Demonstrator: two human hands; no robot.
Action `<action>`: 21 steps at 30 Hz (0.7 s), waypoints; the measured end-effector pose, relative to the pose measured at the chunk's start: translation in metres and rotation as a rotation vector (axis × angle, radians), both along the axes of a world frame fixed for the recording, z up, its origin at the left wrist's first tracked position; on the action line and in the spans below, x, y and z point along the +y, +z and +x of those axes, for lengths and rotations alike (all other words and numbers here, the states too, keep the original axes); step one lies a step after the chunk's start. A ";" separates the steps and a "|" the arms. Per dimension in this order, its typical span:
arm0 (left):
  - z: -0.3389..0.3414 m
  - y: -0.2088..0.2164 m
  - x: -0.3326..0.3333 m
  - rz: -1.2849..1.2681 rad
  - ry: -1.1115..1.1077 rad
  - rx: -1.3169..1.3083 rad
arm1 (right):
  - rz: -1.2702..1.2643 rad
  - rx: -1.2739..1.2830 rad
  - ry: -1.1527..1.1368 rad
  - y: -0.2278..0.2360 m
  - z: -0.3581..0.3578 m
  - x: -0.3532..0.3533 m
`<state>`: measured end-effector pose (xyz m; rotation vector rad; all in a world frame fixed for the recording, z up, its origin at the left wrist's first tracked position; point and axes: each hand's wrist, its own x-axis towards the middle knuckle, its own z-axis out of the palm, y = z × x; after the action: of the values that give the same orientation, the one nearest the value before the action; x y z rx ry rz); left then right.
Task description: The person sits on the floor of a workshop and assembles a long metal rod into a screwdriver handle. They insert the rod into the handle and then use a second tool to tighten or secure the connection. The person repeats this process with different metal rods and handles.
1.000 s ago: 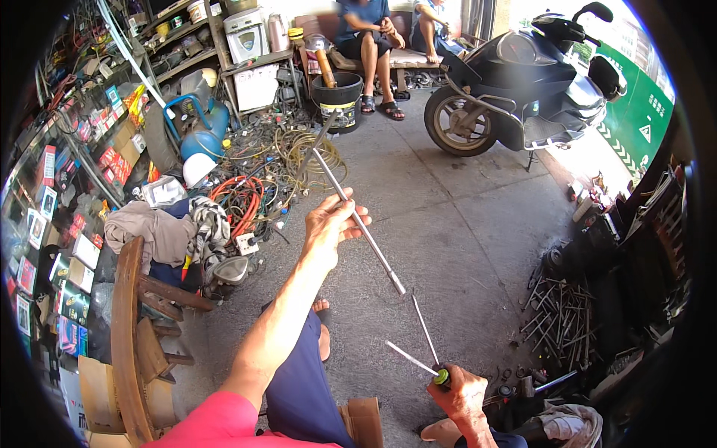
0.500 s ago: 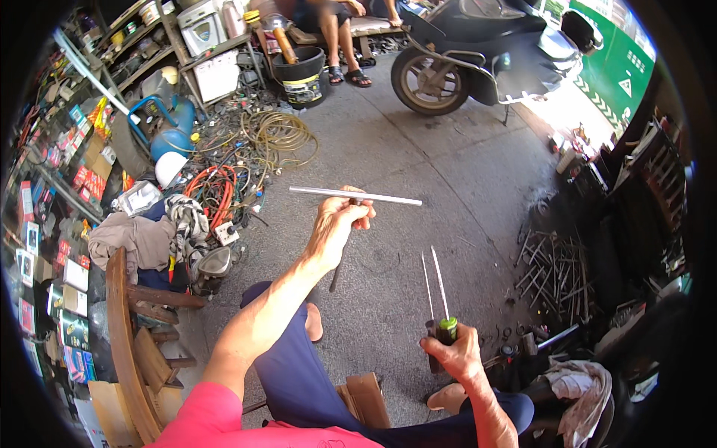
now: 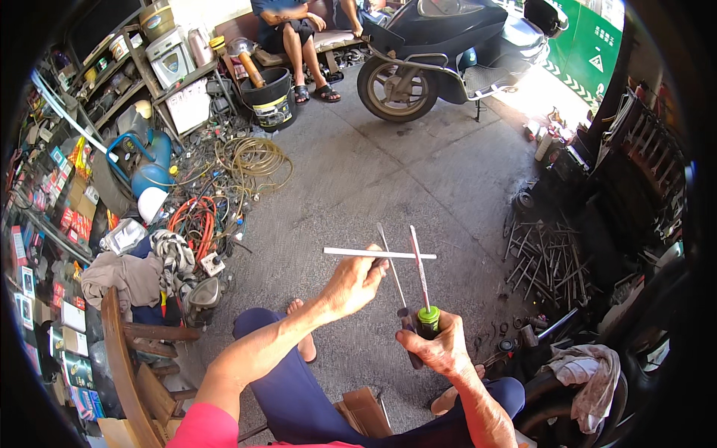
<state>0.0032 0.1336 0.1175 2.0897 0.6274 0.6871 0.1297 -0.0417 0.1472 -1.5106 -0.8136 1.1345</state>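
Note:
My left hand (image 3: 349, 288) is closed on a T-handle wrench, its straight silver crossbar (image 3: 345, 252) sticking out to both sides of the fingers. The wrench's dark stem is hidden now. In my right hand (image 3: 447, 345) are two screwdrivers, held together with their tips upward. One screwdriver has a bright green and black handle (image 3: 428, 321); the other has a slimmer dark handle (image 3: 408, 321) and a thin shaft. Their shafts cross the silver crossbar in the picture; whether they touch it I cannot tell.
A pile of metal rods (image 3: 549, 257) lies at the right, near a rag (image 3: 586, 377). Hoses (image 3: 255, 158) and cables clutter the left floor beside a wooden chair (image 3: 113, 351). A scooter (image 3: 441, 63) stands ahead; another person sits behind a black bucket (image 3: 269, 101).
My left hand has come down toward the right hand, bringing the crossbar across the screwdriver shafts. The right hand has moved slightly left and up. The whole view has shifted.

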 end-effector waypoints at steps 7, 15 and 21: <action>0.001 0.009 -0.013 -0.104 -0.032 0.016 | 0.004 -0.011 0.026 0.009 0.005 -0.003; -0.003 0.005 -0.003 -0.133 -0.041 -0.004 | 0.043 0.029 0.000 0.006 0.000 -0.005; -0.005 0.014 -0.009 0.024 -0.030 -0.006 | 0.060 0.039 -0.035 0.015 -0.004 -0.007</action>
<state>-0.0021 0.1250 0.1318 2.1141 0.5859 0.6868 0.1260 -0.0491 0.1617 -1.4438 -0.7849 1.1014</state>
